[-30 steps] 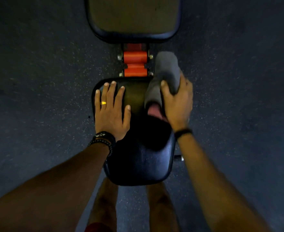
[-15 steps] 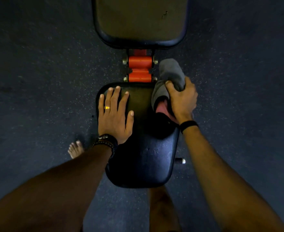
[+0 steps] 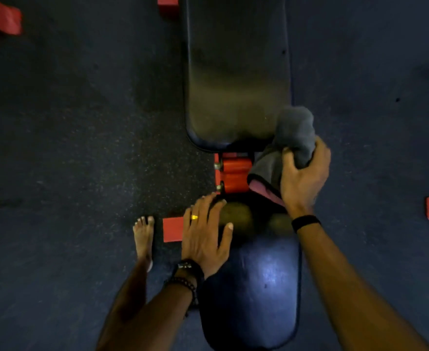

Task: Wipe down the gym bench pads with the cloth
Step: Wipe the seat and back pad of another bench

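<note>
Right hand [image 3: 305,177] fingers [image 3: 288,160] clenched around folded grey cloth with pink underside [image 3: 293,138], at near right corner of long black padded back pad [image 3: 237,79]. Left hand [image 3: 204,236] flat, fingers released, on black seat pad [image 3: 253,287].

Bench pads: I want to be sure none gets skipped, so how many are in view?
2. The seat pad lies nearest, with the left hand resting flat on it. The long back pad lies beyond the red hinge; the right hand holds the cloth at its near right corner.
</note>
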Demonstrator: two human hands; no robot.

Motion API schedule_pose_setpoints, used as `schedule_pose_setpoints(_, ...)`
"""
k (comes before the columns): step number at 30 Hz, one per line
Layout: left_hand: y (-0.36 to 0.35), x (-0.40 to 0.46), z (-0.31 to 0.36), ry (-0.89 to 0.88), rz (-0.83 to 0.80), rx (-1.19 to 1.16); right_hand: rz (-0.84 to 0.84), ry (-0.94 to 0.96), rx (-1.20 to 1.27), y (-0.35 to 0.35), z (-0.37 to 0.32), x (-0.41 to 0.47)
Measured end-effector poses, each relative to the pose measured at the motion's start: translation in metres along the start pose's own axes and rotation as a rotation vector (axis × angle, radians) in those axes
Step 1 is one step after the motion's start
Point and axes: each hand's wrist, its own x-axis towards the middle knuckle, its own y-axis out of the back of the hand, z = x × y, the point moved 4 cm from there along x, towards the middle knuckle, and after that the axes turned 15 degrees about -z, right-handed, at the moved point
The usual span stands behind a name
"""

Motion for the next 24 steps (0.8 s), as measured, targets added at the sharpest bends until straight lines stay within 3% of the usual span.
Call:
schedule_pose_setpoints(3,0.057,0.053,-0.023,-0.051,0.104,0.004,-0.041,0.114,-0.244,-0.031,-0.038,0.039)
schedule_pose_setpoints(6,0.103,0.117,-0.029,-0.085,0.130,0.143,-0.222,0.007,-0.529,-0.076,-0.027,0.058)
schedule_pose_setpoints(8,0.119,0.151,-0.023,-0.109,0.128,0.210,-0.227,-0.070,-0.578,-0.090,-0.019,0.067)
schedule_pose_setpoints(14,0.146,0.253,0.004,-0.101,0.168,0.274,-0.127,-0.256,-0.526,-0.095,-0.030,0.163)
schedule_pose_setpoints(18,0.138,0.289,0.008,0.029,0.165,0.404,-0.150,-0.197,-0.443,-0.102,-0.045,0.248)
schedule_pose_setpoints(24,0.141,0.285,0.008,0.020,0.202,0.387,-0.266,-0.177,-0.234,-0.112,-0.070,0.336)
